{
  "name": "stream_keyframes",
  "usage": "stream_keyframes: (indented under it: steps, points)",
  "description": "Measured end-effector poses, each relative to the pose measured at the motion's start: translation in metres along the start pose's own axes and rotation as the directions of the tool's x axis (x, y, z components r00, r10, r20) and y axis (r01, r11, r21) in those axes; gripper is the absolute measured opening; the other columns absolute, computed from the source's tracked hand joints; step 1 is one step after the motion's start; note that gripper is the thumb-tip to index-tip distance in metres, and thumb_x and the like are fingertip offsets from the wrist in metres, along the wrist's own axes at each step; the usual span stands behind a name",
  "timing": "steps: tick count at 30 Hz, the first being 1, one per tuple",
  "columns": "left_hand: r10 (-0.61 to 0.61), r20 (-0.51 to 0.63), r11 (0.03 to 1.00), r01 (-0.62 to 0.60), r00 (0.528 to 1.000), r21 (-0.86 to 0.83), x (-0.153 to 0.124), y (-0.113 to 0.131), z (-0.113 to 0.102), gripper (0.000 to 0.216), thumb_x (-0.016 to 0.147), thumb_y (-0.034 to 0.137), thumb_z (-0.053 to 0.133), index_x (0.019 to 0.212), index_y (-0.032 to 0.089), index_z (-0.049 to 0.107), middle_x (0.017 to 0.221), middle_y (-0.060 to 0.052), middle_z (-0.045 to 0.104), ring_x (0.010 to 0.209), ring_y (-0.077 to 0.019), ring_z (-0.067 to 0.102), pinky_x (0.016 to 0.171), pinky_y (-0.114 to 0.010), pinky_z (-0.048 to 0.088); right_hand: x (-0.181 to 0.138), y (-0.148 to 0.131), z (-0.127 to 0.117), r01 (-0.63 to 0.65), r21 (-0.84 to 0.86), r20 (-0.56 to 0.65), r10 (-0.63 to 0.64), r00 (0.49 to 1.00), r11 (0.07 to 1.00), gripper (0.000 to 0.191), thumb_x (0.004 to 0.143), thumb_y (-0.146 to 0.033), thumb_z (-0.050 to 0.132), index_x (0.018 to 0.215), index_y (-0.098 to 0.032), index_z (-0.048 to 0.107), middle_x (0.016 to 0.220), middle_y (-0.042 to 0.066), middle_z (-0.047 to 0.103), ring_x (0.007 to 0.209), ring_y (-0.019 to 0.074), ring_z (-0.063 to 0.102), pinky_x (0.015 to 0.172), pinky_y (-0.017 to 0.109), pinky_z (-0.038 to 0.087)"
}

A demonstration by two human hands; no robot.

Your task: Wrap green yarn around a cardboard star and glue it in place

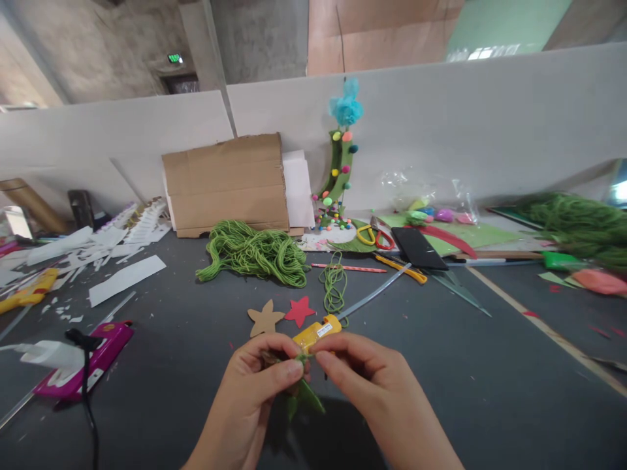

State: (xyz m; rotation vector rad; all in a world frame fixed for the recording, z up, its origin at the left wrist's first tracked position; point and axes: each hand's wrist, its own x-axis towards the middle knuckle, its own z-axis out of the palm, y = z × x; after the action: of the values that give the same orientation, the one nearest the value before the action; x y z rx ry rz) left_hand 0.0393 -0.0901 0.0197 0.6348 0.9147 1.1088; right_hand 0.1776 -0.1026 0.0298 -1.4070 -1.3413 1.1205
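My left hand [252, 385] is closed around a small craft piece, with green leaf-like parts [309, 397] hanging below the fingers. Most of the piece is hidden behind them. A short bit of green yarn [306, 356] spans the gap between both hands' fingertips. Its end appears pinched between the thumb and forefinger of my right hand [377, 382]. Just beyond the fingertips lies a yellow glue gun [313, 334] with a clear glue stick [375, 292] in its back. A cardboard star [265, 318] and a red star [300, 311] rest close by, left of a loose yarn coil [335, 287].
A green yarn bundle [252, 254] lies before a cardboard sheet [225, 189]. Scissors [379, 235], a box cutter [404, 269] and a pencil [350, 267] lie beyond my right hand. A magenta power strip [105, 352] with cables sits left. A decorated green stand [337, 170] rises behind.
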Motion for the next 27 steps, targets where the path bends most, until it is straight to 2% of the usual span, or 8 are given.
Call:
stream_keyframes:
  steps: [3,7,13,16,21,24,27]
  points:
    - [0.001,0.093,1.0,-0.001,0.996,0.001,-0.002,0.002,-0.001,0.009,0.054,0.013,0.074,0.059,0.015,0.066,0.055,0.0,0.064,0.053,-0.0095,0.054,0.053,-0.017,0.04,0.002,-0.002,-0.006,0.111,-0.009,0.05,-0.11,0.993,0.994,0.014,0.077,-0.023,0.055,0.071,-0.021,0.067,0.069,-0.001,0.064,0.065,0.0137,0.055,0.06,0.022,0.041]
    - [-0.032,0.213,0.999,0.024,0.976,0.038,-0.004,0.005,-0.003,0.007,0.054,0.011,0.071,0.057,0.015,0.067,0.054,0.0,0.063,0.052,-0.01,0.056,0.051,-0.018,0.04,0.004,-0.003,-0.017,0.281,-0.059,0.154,-0.27,0.951,0.958,0.013,0.078,-0.015,0.057,0.07,-0.02,0.066,0.071,-0.001,0.062,0.069,0.0124,0.055,0.064,0.022,0.04]
    - [-0.16,0.363,0.978,0.097,0.918,0.185,-0.001,0.001,-0.014,0.007,0.054,0.01,0.071,0.058,0.016,0.068,0.054,0.0,0.064,0.049,-0.0101,0.055,0.05,-0.02,0.04,0.003,-0.004,-0.026,0.308,-0.134,0.269,-0.264,0.926,0.942,0.012,0.076,-0.01,0.059,0.068,-0.019,0.063,0.069,-0.004,0.055,0.065,0.0097,0.05,0.058,0.019,0.036]
    - [-0.219,0.347,0.953,0.125,0.912,0.274,-0.001,0.0,-0.015,0.007,0.052,0.011,0.071,0.057,0.015,0.067,0.051,0.0,0.063,0.046,-0.0101,0.054,0.048,-0.02,0.038,0.002,-0.004,-0.028,0.293,-0.166,0.334,-0.226,0.915,0.942,0.015,0.076,-0.006,0.058,0.07,-0.019,0.062,0.07,-0.004,0.054,0.065,0.0089,0.049,0.058,0.018,0.035]
    - [-0.283,0.237,0.871,0.146,0.929,0.469,-0.002,0.003,-0.008,0.008,0.05,0.011,0.069,0.055,0.015,0.065,0.048,0.001,0.061,0.046,-0.0105,0.052,0.049,-0.021,0.037,-0.001,-0.005,-0.032,0.285,-0.239,0.385,-0.179,0.906,0.928,0.014,0.077,-0.009,0.059,0.068,-0.019,0.061,0.068,-0.006,0.052,0.061,0.0072,0.047,0.054,0.017,0.033]
    - [-0.25,0.203,0.804,0.086,0.947,0.588,-0.001,0.003,-0.004,0.006,0.052,0.01,0.067,0.056,0.014,0.065,0.048,0.004,0.057,0.048,-0.009,0.047,0.05,-0.02,0.035,-0.003,-0.007,-0.032,0.299,-0.304,0.389,-0.168,0.906,0.905,0.014,0.078,-0.01,0.058,0.068,-0.019,0.06,0.068,-0.005,0.053,0.061,0.0073,0.048,0.054,0.017,0.033]
    - [-0.155,0.194,0.73,-0.02,0.969,0.683,0.001,0.001,-0.001,0.007,0.055,0.009,0.062,0.057,0.014,0.065,0.051,0.004,0.056,0.052,-0.0096,0.046,0.052,-0.021,0.034,-0.004,-0.008,-0.028,0.344,-0.384,0.388,-0.189,0.902,0.857,0.015,0.079,-0.011,0.057,0.067,-0.019,0.058,0.069,-0.005,0.055,0.061,0.0078,0.049,0.055,0.017,0.034]
